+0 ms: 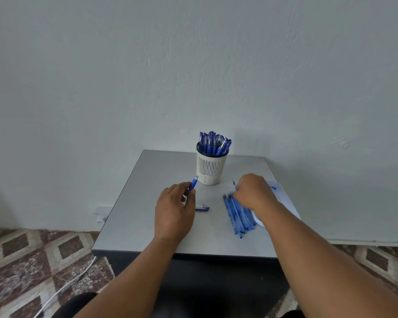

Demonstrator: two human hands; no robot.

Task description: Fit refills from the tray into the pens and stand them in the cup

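A white slotted cup (210,169) stands at the back of the grey table (147,203), filled with several blue capped pens (214,142). My left hand (174,211) grips a blue pen barrel (193,183) that points up towards the cup. A loose pen cap (202,207) lies on the table just right of that hand. My right hand (253,191) pinches a thin refill (234,183) above a heap of blue refills (238,213). The white tray (283,198) lies mostly hidden beneath my right hand and forearm.
The table stands against a plain wall. A white plug and cable (100,218) lie on the patterned floor to the left. The table's front edge is near my forearms.
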